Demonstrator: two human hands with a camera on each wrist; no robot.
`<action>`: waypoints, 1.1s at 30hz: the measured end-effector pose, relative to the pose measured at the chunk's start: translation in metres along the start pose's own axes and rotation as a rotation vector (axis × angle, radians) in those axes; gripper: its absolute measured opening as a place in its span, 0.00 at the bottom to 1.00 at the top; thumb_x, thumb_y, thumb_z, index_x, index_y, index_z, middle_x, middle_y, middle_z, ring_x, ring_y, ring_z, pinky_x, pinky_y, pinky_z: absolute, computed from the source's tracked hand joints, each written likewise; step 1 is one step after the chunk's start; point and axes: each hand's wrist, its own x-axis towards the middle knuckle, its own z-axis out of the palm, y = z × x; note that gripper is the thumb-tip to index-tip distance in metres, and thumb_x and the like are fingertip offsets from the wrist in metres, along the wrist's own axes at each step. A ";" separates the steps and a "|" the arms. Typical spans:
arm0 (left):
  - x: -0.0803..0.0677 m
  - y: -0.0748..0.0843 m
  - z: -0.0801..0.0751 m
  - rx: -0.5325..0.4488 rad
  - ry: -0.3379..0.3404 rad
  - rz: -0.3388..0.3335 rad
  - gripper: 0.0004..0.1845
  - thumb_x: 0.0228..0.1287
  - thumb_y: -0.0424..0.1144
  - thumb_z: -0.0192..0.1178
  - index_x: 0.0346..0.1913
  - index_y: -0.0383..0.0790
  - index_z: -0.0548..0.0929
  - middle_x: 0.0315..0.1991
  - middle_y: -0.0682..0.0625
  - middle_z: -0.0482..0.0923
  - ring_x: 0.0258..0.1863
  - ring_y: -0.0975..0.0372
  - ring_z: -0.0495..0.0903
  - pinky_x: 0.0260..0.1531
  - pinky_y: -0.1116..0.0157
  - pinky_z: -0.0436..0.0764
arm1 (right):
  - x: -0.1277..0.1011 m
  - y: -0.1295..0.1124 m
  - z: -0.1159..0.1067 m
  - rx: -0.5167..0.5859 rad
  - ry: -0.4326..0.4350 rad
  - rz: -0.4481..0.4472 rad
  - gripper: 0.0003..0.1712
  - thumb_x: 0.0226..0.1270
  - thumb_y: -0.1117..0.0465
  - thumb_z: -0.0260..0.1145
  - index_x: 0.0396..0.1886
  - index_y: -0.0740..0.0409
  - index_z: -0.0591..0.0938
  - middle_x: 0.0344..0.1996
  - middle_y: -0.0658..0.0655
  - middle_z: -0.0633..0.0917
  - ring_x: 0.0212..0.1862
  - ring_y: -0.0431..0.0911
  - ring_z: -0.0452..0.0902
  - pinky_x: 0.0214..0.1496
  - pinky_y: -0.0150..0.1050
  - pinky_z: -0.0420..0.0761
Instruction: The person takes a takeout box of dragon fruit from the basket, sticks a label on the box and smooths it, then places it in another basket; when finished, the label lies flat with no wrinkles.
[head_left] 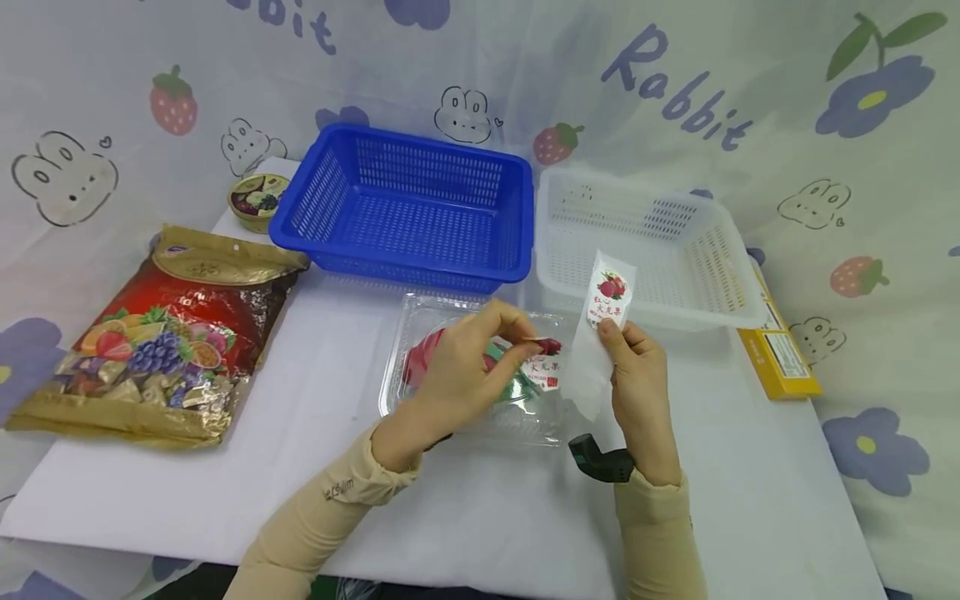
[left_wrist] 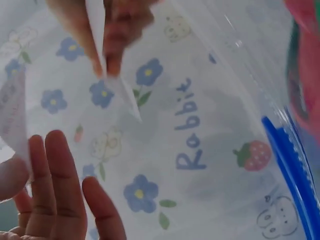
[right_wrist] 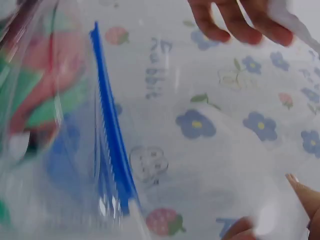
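Both hands worked above the surface (head_left: 187, 500): right hand (head_left: 637, 379) pinched a white wrapper (head_left: 603, 321) between curled fingers, left hand (head_left: 457, 371) pinched a red candy (head_left: 550, 344). Clear tray (head_left: 405, 325) lay beneath; blue basket (head_left: 408, 208) at twelve o'clock.

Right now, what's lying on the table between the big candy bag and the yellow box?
In the head view, the clear plastic tray lies between the candy bag and the yellow box, with both hands working above it.
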 end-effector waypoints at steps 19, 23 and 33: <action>-0.006 -0.007 -0.034 0.194 -0.269 -0.464 0.23 0.57 0.21 0.62 0.55 0.36 0.71 0.49 0.40 0.82 0.35 0.57 0.81 0.35 0.62 0.81 | 0.023 0.050 -0.100 -0.675 -0.253 0.240 0.32 0.70 0.58 0.62 0.66 0.72 0.65 0.30 0.34 0.79 0.35 0.29 0.73 0.40 0.29 0.77; -0.015 -0.008 -0.026 0.248 -0.284 -0.429 0.25 0.54 0.18 0.61 0.55 0.35 0.71 0.52 0.41 0.81 0.40 0.55 0.80 0.39 0.60 0.81 | 0.029 0.058 -0.102 -0.712 -0.274 0.253 0.33 0.70 0.58 0.62 0.67 0.72 0.64 0.34 0.39 0.80 0.34 0.30 0.73 0.39 0.29 0.77; -0.020 -0.015 -0.016 0.340 -0.360 -0.420 0.27 0.50 0.16 0.60 0.55 0.37 0.73 0.50 0.44 0.79 0.46 0.55 0.80 0.44 0.58 0.81 | 0.040 0.066 -0.103 -0.861 -0.299 0.215 0.31 0.67 0.59 0.65 0.63 0.73 0.67 0.35 0.52 0.83 0.30 0.35 0.73 0.31 0.29 0.75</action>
